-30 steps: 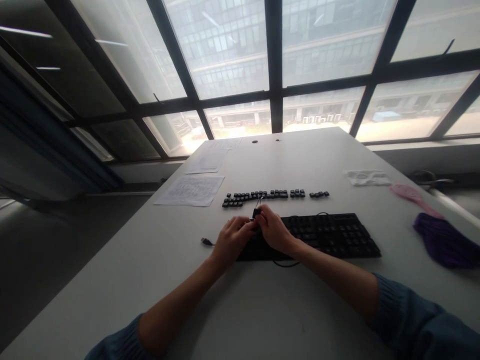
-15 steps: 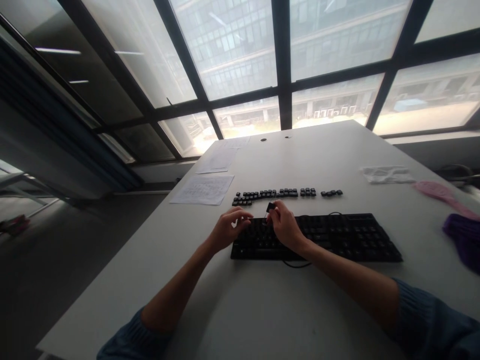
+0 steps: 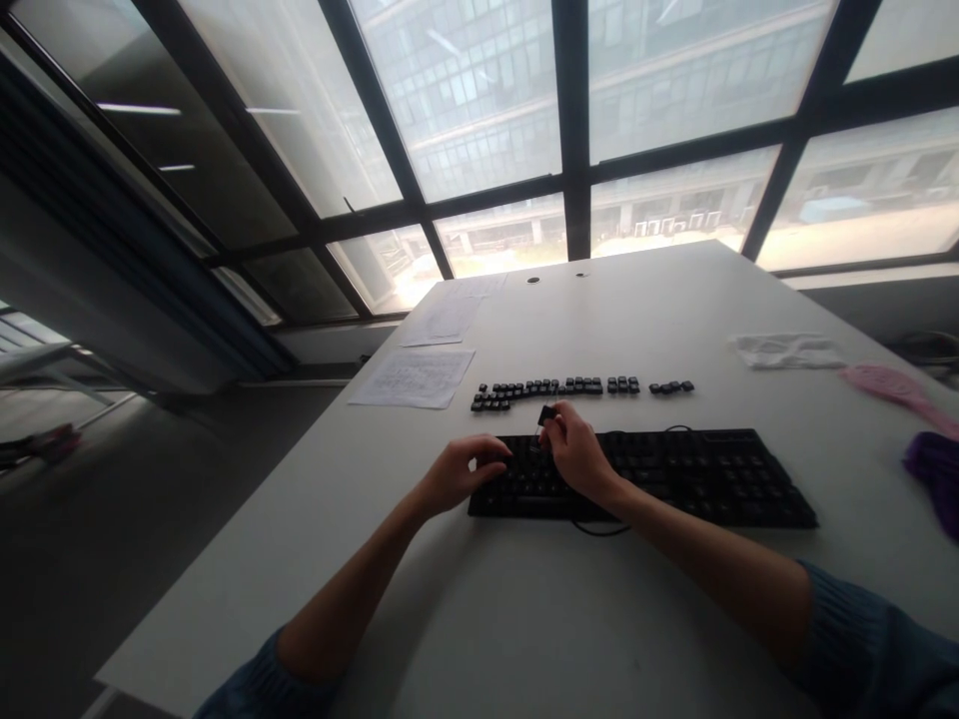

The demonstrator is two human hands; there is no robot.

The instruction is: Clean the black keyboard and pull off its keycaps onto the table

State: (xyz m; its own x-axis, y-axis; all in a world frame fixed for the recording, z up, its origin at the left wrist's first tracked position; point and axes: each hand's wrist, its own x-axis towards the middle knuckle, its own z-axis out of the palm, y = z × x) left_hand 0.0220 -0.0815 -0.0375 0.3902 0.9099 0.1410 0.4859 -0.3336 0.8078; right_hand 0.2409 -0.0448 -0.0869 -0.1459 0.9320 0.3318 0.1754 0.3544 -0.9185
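A black keyboard lies on the white table. My right hand is closed on a keycap puller, a small black grip with thin wires, held above the keyboard's upper left part. At the keyboard's left side my left hand has its thumb and fingers pinched together over the keys. Whatever sits between those fingertips is too small and dark to make out. Behind the keyboard, loose black keycaps stand in rows and small groups.
Written paper sheets lie at the table's left. On the right are a clear crumpled plastic bag, a pink brush-shaped object and a purple cloth. The keyboard's cable loops out at the front. Windows rise beyond the table.
My left hand has lowered slightly toward the keys, its fingertips coming together in a pinch. My right hand stays at the same part of the keyboard with the puller. The view has shifted a little.
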